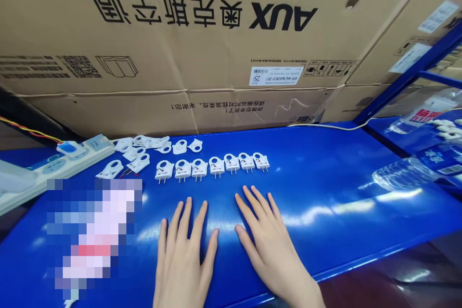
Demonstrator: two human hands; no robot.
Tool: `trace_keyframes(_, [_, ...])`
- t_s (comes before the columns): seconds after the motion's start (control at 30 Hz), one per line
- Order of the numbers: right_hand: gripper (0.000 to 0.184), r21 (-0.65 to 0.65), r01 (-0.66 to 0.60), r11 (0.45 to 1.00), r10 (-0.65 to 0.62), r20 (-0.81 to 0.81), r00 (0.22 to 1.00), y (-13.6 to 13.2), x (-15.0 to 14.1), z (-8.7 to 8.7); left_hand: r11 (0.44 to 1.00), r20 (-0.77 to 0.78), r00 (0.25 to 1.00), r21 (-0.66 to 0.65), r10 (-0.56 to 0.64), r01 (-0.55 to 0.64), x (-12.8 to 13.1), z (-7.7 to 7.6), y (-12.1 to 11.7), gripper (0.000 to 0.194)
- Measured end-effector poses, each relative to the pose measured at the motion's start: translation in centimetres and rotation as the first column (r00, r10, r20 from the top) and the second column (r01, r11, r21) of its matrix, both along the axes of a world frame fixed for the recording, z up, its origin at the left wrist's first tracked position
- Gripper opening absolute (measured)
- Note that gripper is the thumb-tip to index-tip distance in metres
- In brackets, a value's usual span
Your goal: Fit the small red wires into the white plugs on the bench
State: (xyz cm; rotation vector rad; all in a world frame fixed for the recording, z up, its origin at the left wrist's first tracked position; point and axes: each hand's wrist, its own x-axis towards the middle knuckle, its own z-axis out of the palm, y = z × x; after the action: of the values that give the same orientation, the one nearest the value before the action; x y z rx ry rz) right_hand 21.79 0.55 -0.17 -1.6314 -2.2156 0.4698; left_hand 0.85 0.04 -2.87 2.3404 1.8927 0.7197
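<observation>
My left hand (186,255) lies palm down on the blue table (335,168), fingers spread, holding nothing. Beside it on the right, my right hand (267,238) rests the same way, its fingers apart and pointing away from me. Just beyond the fingertips stands a row of several white plug pieces (216,167), each with a round hole and two metal pins facing me. A looser cluster of similar white pieces (144,144) lies at the back left, some overlapping. One white piece (111,169) sits apart at the cluster's near left side.
A white power strip (72,168) with a blue-and-white plug (71,148) runs along the left. A pixelated object lies near it. Cardboard boxes (216,48) form the back. Plastic bottles (400,175) lie at the right, near a blue metal frame (407,70). A pale cable (332,126) follows the back edge.
</observation>
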Motion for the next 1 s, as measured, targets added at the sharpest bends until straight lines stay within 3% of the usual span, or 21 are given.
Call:
trace_keyframes(0.07, [0.059,-0.025,0.066,0.998,-0.069,-0.174,0.982,-0.3,0.0,0.1,0.998,0.198,0.98,-0.057,0.029,-0.018,0.2,0.6,-0.2,0.059])
trace_keyframes(0.13, [0.058,-0.083,0.19,0.978,-0.207,-0.415,0.886,-0.7,-0.1,0.6,0.984,0.473,0.868,-0.16,0.15,-0.083,0.6,1.5,-0.5,0.058])
trace_keyframes(0.2, [0.058,-0.179,0.278,0.944,-0.323,-0.681,0.657,-0.9,-0.5,1.3,0.933,0.732,0.587,-0.337,0.346,-0.13,1.1,2.6,-0.6,0.062])
trace_keyframes(0.23, [0.059,-0.231,0.277,0.933,-0.344,-0.797,0.496,-0.9,-0.7,1.7,0.913,0.837,0.376,-0.403,0.396,-0.064,1.3,3.1,-0.5,0.064])
trace_keyframes(0.3, [0.063,-0.325,0.186,0.927,-0.351,-0.927,0.129,-0.7,-1.3,2.5,0.873,0.872,-0.076,-0.473,0.483,0.119,1.7,4.0,-0.1,0.069])
trace_keyframes(0.33, [0.065,-0.365,0.119,0.923,-0.363,-0.931,-0.043,-0.6,-1.5,2.7,0.849,0.812,-0.25,-0.486,0.527,0.208,1.8,4.4,0.2,0.069])
trace_keyframes(0.37, [0.068,-0.404,0.056,0.913,-0.388,-0.902,-0.191,-0.4,-1.8,2.8,0.834,0.746,-0.373,-0.489,0.552,0.255,2.0,4.7,0.4,0.067])
trace_keyframes(0.43, [0.071,-0.478,-0.042,0.878,-0.455,-0.802,-0.388,0.0,-2.1,2.6,0.842,0.663,-0.523,-0.463,0.535,0.276,2.1,5.2,0.8,0.064])
trace_keyframes(0.57, [0.069,-0.574,-0.163,0.802,-0.556,-0.619,-0.554,0.4,-2.4,1.6,0.886,0.611,-0.654,-0.402,0.446,0.229,2.0,5.0,0.6,0.062])
trace_keyframes(0.73, [0.065,-0.606,-0.24,0.758,-0.599,-0.504,-0.622,0.5,-2.3,1.6,0.912,0.583,-0.707,-0.328,0.399,0.244,1.6,4.2,-0.1,0.067])
trace_keyframes(0.9, [0.067,-0.609,-0.234,0.758,-0.607,-0.527,-0.595,0.3,-2.3,1.8,0.921,0.569,-0.728,-0.294,0.383,0.255,1.7,3.7,-0.1,0.067])
trace_keyframes(1.0, [0.068,-0.566,-0.199,0.8,-0.583,-0.657,-0.478,0.2,-2.1,1.1,0.918,0.639,-0.659,-0.292,0.396,0.269,2.0,3.5,0.0,0.063])
